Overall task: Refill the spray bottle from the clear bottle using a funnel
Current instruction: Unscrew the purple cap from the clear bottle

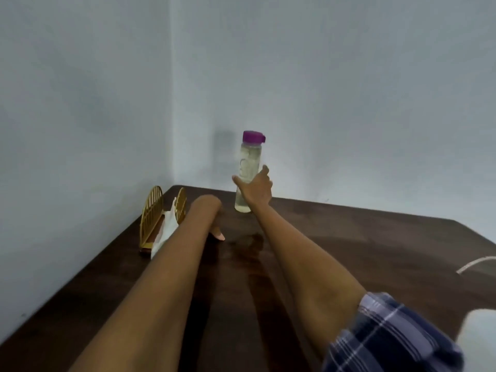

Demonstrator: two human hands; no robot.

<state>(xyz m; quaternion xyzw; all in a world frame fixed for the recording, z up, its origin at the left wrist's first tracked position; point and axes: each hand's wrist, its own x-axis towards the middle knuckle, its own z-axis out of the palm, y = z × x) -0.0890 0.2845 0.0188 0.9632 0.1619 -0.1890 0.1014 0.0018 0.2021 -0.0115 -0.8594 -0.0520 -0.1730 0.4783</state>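
One clear bottle [247, 173] with a purple cap [253, 136], upright at the far edge of the dark table [362, 237], close to the wall corner. Right hand [255, 190] wrapped around its lower half, thumb and fingers curled on it. Left hand [214, 226] bent down behind its own wrist, mostly hidden; grip impossible to tell. One gold wire rack [155, 218] near the left table edge, white paper [166, 232] inside. One white cable [475, 264] at the right edge. Bare tabletop between and right of the two forearms.
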